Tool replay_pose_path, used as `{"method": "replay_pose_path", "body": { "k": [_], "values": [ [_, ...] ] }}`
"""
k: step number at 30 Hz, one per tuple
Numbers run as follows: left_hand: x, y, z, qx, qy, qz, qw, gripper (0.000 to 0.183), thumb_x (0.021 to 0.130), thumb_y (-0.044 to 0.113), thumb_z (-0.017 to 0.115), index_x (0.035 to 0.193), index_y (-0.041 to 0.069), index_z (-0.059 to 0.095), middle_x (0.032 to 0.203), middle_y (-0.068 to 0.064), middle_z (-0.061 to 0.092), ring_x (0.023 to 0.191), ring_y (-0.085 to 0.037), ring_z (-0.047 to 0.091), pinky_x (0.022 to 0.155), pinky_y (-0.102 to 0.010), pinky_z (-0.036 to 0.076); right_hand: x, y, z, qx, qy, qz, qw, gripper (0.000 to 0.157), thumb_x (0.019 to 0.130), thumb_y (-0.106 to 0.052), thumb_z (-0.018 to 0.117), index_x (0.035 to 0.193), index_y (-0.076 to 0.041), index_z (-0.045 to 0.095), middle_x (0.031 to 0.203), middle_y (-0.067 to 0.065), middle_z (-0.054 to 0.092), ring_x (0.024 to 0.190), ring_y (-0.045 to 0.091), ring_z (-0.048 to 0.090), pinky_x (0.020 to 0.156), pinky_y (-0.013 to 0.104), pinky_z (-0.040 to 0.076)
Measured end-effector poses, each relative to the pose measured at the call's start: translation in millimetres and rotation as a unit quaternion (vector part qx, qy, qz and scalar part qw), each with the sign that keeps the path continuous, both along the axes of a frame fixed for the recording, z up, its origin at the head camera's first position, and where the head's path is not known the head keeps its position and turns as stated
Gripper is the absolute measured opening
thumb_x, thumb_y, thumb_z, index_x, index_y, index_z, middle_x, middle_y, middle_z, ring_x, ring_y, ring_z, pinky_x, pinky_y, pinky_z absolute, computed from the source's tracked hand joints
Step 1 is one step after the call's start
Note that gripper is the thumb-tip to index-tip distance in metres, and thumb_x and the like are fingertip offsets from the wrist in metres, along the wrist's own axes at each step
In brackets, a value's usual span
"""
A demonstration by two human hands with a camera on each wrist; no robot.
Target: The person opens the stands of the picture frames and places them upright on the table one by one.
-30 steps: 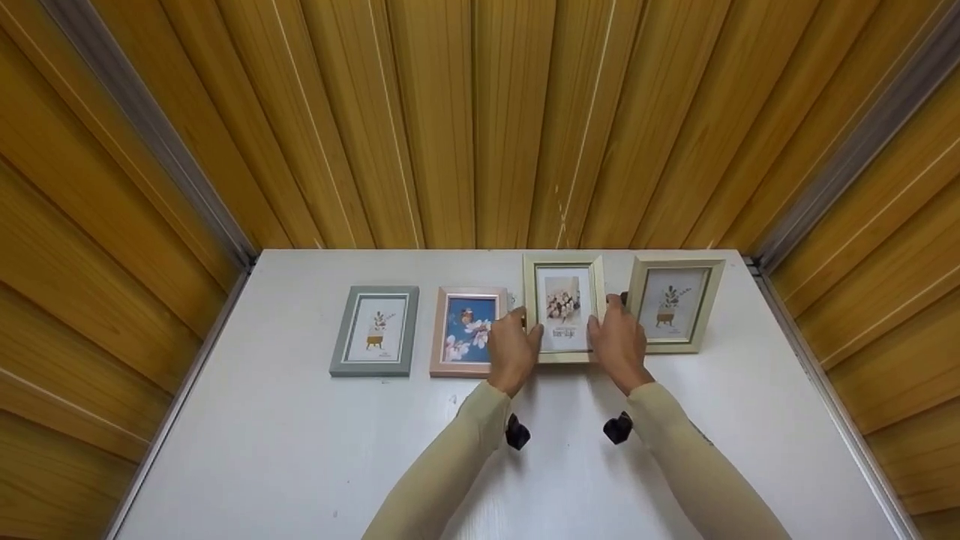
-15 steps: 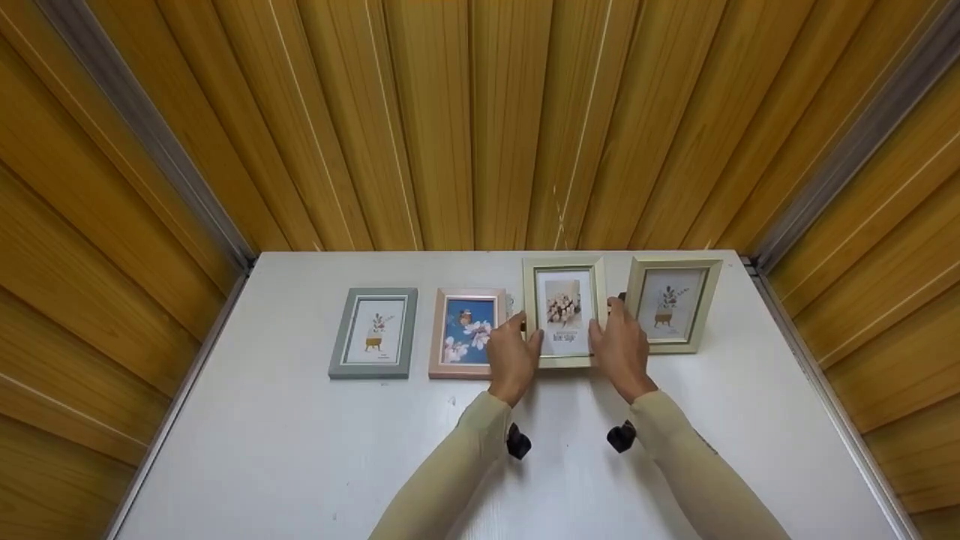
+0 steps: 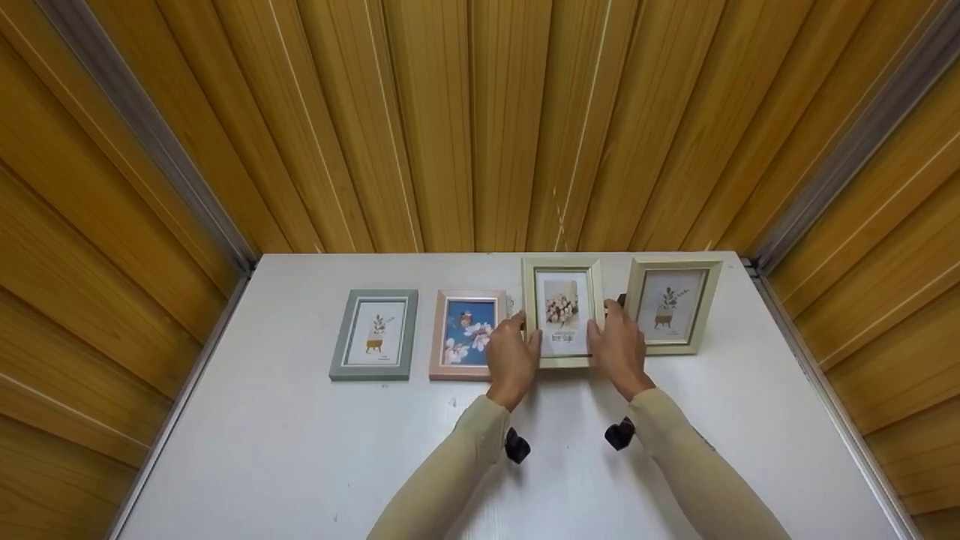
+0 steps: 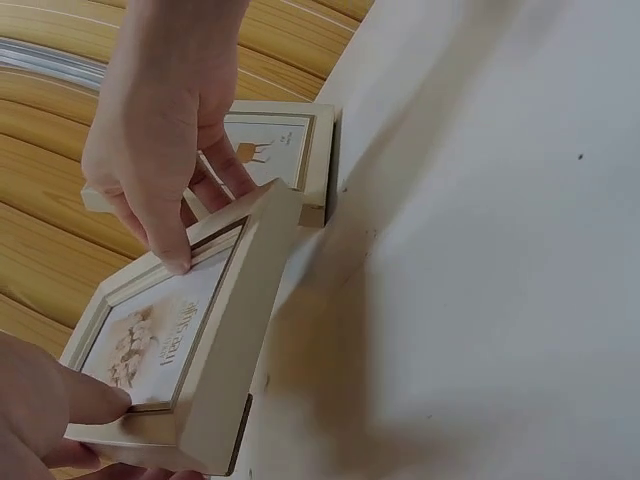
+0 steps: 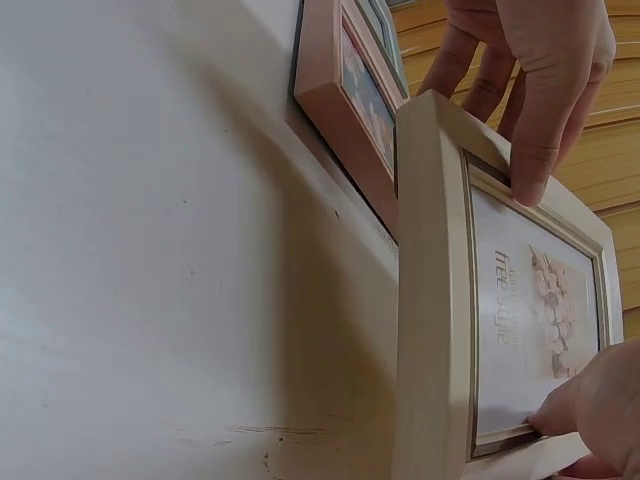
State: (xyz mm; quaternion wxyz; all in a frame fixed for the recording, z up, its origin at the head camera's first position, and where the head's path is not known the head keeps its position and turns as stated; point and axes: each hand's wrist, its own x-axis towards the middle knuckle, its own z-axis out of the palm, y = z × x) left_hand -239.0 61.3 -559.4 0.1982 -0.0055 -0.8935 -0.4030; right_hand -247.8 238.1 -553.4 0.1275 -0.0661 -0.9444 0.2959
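Note:
Between both hands is a cream picture frame [image 3: 562, 360] with a bouquet print. The left hand [image 3: 512, 358] grips its left side, thumb on the front face and fingers going behind. On the opposite side the right hand [image 3: 619, 349] holds it the same way, its thumb [image 4: 172, 245] pressed on the front border. A dark shadow spreads under the frame in both wrist views, and its lower edge stands off the white surface. Just left of it lies a pink picture frame [image 3: 442, 371] with a blossom print, partly covered by the left hand. Another cream frame [image 3: 679, 349] stands at the right, leaning back.
A grey-green picture frame [image 3: 369, 371] with a plant print lies at the far left of the row. All are on a white tabletop [image 3: 300, 450] whose back edge meets a wood-patterned panel wall [image 3: 480, 127]. Similar panels rise at both sides.
The view has shifted slightly. Both hands keep their grip on the cream frame, which is tipped a little differently but stays in nearly the same spot; the other frames have not moved.

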Motion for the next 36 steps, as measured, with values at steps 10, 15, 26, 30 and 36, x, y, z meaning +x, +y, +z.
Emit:
{"method": "replay_pose_path", "body": {
  "k": [10,15,26,30,36],
  "values": [
    [7.3,-0.8,20.0,0.002,0.003,-0.023,0.9997,0.025,0.087,0.014,0.082,0.11,0.004,0.077,0.094,-0.007,0.074,0.082,-0.021,0.071,0.067,-0.037,0.058,-8.4,5.3,0.1,-0.07,-0.078,0.016,0.994,0.05,0.102,-0.021,0.062,0.144,0.003,0.051,0.124,0.027,0.067,0.106,0.044,0.066,0.089,0.059,0.05],
    [12.7,1.4,29.8,-0.015,0.026,-0.033,0.999,0.02,0.086,0.015,0.082,0.103,0.004,0.078,0.092,-0.008,0.074,0.081,-0.021,0.071,0.064,-0.036,0.057,-12.2,7.9,-2.2,-0.12,-0.106,0.034,0.987,0.046,0.102,-0.017,0.061,0.142,0.004,0.052,0.124,0.029,0.066,0.112,0.045,0.065,0.095,0.058,0.049],
    [16.3,2.9,34.1,0.066,0.018,-0.052,0.9963,0.036,0.08,0.014,0.089,0.112,0.002,0.076,0.093,-0.008,0.075,0.085,-0.026,0.068,0.07,-0.035,0.054,-16.5,12.2,-10.8,-0.172,-0.112,0.054,0.977,0.046,0.101,-0.013,0.064,0.141,0.007,0.053,0.124,0.031,0.066,0.115,0.043,0.065,0.097,0.053,0.051],
    [15.8,1.4,35.1,0.124,-0.007,-0.069,0.9898,0.037,0.081,0.009,0.087,0.115,-0.001,0.074,0.09,-0.011,0.074,0.079,-0.023,0.073,0.068,-0.03,0.058,-17.2,11.7,-13.0,-0.18,-0.112,0.053,0.976,0.046,0.1,-0.013,0.064,0.141,0.007,0.053,0.122,0.03,0.068,0.112,0.041,0.067,0.096,0.05,0.052],
    [14.8,0.4,37.1,0.156,-0.044,-0.071,0.9842,0.04,0.081,0.007,0.087,0.118,0.001,0.072,0.089,-0.009,0.074,0.073,-0.014,0.073,0.064,-0.026,0.059,-17.1,10.7,-13.5,-0.187,-0.115,0.054,0.974,0.046,0.1,-0.013,0.063,0.141,0.006,0.053,0.121,0.029,0.068,0.109,0.038,0.068,0.087,0.043,0.056]
  ]
}}
